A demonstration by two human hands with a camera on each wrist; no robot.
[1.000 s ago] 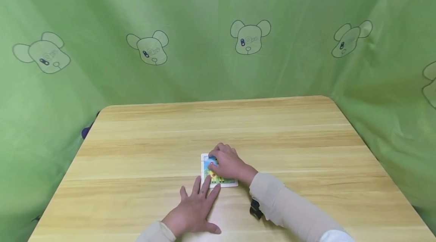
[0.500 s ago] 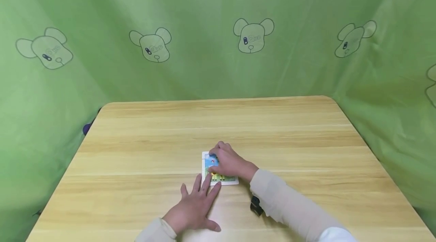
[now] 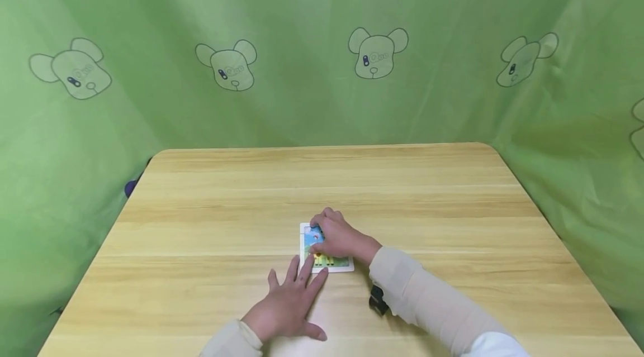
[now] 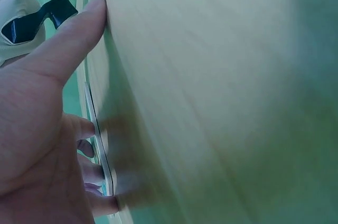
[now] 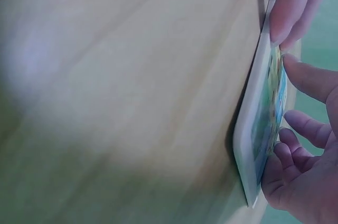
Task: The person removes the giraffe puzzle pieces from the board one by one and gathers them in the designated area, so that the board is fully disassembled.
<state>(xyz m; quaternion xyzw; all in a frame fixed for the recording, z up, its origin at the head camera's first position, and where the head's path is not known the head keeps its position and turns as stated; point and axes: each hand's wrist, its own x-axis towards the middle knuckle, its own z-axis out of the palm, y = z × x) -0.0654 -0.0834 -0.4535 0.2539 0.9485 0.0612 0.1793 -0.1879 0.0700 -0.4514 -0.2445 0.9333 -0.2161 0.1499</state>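
A small picture puzzle [image 3: 302,248] with a white frame lies on the wooden table. Its picture shows blue, green and yellow parts. My left hand [image 3: 289,304] is spread at its near left corner, with fingertips on the frame edge and thumb out to the side. From the right my right hand [image 3: 339,237] reaches over the board and covers much of the picture. In the right wrist view its curled fingers and thumb [image 5: 306,76] meet at the colourful layer, which stands slightly above the frame [image 5: 245,134]. I cannot tell the shape of the piece between them.
The wood-grain table [image 3: 201,206] has rounded far corners. Green curtains [image 3: 302,111] printed with bear heads enclose its back and sides. A black wrist device [image 3: 378,300] hangs under the right sleeve.
The right thumb shifts slightly lower over the picture, and a bit less of the yellow figure shows. My left hand keeps its place at the board's edge. The head view tilts slightly.
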